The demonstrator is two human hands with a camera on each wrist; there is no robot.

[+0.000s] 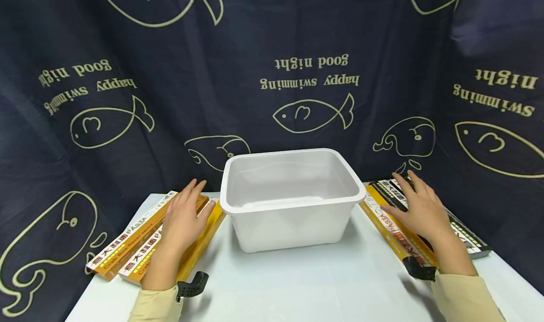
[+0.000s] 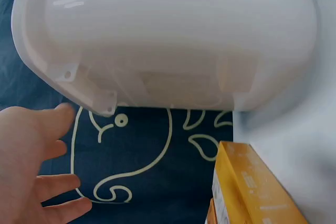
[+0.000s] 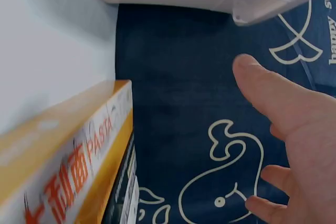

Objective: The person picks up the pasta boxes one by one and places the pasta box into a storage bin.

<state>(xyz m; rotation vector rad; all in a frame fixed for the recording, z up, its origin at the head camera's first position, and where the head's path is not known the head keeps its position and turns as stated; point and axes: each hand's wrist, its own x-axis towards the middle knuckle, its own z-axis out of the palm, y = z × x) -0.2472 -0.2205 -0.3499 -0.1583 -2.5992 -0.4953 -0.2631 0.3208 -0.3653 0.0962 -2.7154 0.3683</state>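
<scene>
A white plastic bin (image 1: 293,227) stands in the middle of the table, with nothing visible inside it. My left hand (image 1: 183,220) hovers over orange pasta boxes (image 1: 127,239) on the left, fingers spread and holding nothing. In the left wrist view, that hand (image 2: 39,166) is beside the bin's wall (image 2: 173,51), apart from it. Over on the right, my right hand (image 1: 420,208) is above a yellow pasta box (image 1: 395,227) and black boxes (image 1: 467,237), its fingers loosely extended. The right wrist view shows this hand (image 3: 294,135) away from the yellow box (image 3: 89,150).
A dark blue curtain (image 1: 314,38) with fish and whale drawings hangs behind the white table (image 1: 297,284). The bin sits close to the curtain, between the two groups of boxes. Each wrist wears a black strap mount (image 1: 193,285).
</scene>
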